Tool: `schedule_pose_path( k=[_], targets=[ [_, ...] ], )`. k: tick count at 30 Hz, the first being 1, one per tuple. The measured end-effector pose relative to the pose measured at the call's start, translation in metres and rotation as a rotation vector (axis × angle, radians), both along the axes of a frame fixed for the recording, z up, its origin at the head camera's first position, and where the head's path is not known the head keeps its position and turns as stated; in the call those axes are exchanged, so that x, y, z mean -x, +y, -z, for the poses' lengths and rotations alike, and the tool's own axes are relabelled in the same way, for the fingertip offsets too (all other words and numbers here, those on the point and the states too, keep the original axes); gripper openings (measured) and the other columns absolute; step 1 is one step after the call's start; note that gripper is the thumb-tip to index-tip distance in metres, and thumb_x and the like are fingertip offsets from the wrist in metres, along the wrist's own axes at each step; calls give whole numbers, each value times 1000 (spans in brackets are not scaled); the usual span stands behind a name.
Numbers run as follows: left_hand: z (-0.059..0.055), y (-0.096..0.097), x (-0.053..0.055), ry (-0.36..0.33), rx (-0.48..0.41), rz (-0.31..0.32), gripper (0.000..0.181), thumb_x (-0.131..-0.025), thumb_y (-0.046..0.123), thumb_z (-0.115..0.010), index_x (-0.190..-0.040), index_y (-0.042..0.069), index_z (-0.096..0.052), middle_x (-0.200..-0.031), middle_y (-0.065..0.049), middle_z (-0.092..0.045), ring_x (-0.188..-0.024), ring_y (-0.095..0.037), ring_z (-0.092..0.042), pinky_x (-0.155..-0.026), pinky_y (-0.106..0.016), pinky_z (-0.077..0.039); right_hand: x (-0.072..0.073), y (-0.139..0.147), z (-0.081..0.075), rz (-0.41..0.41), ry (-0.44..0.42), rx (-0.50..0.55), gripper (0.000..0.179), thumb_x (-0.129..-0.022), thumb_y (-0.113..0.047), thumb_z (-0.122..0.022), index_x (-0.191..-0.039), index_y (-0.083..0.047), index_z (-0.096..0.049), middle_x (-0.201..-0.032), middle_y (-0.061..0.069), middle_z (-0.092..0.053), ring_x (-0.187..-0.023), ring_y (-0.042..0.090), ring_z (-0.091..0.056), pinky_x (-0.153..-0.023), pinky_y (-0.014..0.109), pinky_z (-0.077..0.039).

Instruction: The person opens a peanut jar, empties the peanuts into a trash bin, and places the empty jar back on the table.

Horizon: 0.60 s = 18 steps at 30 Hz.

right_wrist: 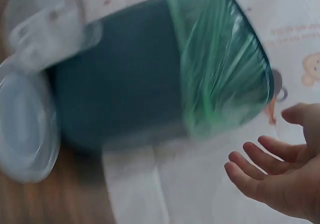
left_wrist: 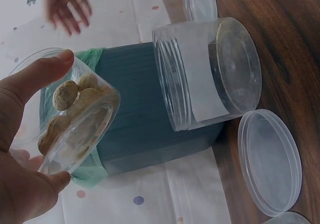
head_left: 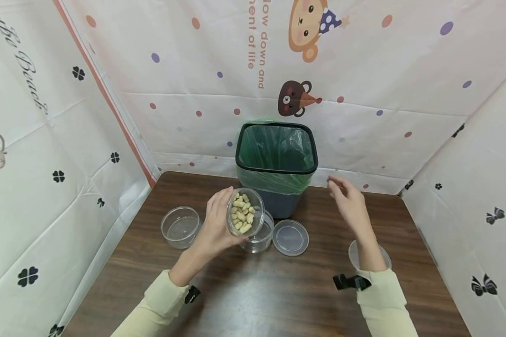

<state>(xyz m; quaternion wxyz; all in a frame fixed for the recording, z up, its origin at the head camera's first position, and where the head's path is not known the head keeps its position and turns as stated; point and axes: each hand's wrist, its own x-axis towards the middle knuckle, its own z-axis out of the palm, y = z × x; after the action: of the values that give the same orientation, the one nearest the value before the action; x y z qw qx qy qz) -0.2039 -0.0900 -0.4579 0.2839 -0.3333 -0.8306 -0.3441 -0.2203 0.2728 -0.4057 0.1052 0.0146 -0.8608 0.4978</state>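
My left hand (head_left: 215, 223) grips a clear round container (head_left: 258, 206) by its sides and holds it tilted. Unshelled peanuts (head_left: 242, 215) lie against the container's lower side; in the left wrist view peanuts (left_wrist: 80, 96) show through its wall. Beneath it, partly covered in the head view, a clear jar (left_wrist: 200, 73) stands on the table just in front of the bin. My right hand (head_left: 351, 203) hovers above the table to the right of the bin. Its fingers (right_wrist: 272, 164) are spread and loosely bent, with nothing between them.
A dark bin (head_left: 280, 203) with a green liner stands against the patterned wall sheet. Right of the jar lies a round translucent lid (head_left: 291, 238). A clear round dish (head_left: 180, 229) stands at the left. Another clear round item (head_left: 354, 255) is partly hidden under my right forearm.
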Motion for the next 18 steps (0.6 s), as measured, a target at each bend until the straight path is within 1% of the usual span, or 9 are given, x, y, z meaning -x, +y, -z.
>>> schedule_pose_path(
  k=[4,7,9,11,13,15,18],
  targets=[
    [0,0,1,4,-2,-11,135,-38,20,-105,-148,-9,-34,-151,-25,-41,-139,-40,-36,-117,-55,-28,23,-20,-17,-45,-37,253,62,-109,-43,-38,-148,4,-45,-144,22,-52,-127,32,-58,-102,33,-51],
    [-1,-1,2,11,1,-12,134,-38,21,-105,-148,-8,-34,-151,-24,-41,-139,-41,-36,-117,-55,-29,35,-28,-26,-38,-91,389,62,-110,-43,-35,-148,5,-44,-144,24,-49,-115,22,-62,-94,27,-56],
    [-2,-2,2,18,2,-11,134,-38,22,-105,-148,-9,-35,-151,-25,-42,-138,-41,-37,-116,-56,-28,40,-31,-29,-39,-124,449,61,-110,-42,-36,-146,5,-45,-144,24,-47,-107,17,-63,-88,27,-58],
    [-3,-4,3,19,6,-16,134,-38,23,-105,-148,-9,-35,-151,-24,-42,-138,-41,-37,-116,-56,-28,44,-33,-31,-47,-151,480,60,-109,-41,-36,-145,6,-46,-143,25,-46,-105,18,-63,-85,30,-60],
    [-3,-6,3,18,4,-20,134,-38,23,-105,-147,-9,-35,-151,-23,-42,-138,-41,-37,-115,-56,-29,47,-34,-32,-53,-172,474,60,-109,-42,-37,-145,5,-46,-142,24,-46,-107,21,-62,-86,34,-60],
    [-4,-9,4,18,4,-23,133,-39,23,-105,-147,-10,-35,-151,-23,-42,-138,-41,-37,-115,-56,-29,48,-36,-33,-60,-192,458,60,-109,-43,-36,-147,4,-44,-142,23,-45,-111,25,-60,-93,41,-58],
    [-6,-14,6,25,4,-23,132,-40,21,-105,-147,-10,-34,-151,-23,-41,-138,-41,-37,-115,-57,-28,50,-38,-35,-61,-221,450,61,-109,-43,-37,-149,3,-41,-144,23,-42,-116,29,-57,-103,51,-50]
  ],
)
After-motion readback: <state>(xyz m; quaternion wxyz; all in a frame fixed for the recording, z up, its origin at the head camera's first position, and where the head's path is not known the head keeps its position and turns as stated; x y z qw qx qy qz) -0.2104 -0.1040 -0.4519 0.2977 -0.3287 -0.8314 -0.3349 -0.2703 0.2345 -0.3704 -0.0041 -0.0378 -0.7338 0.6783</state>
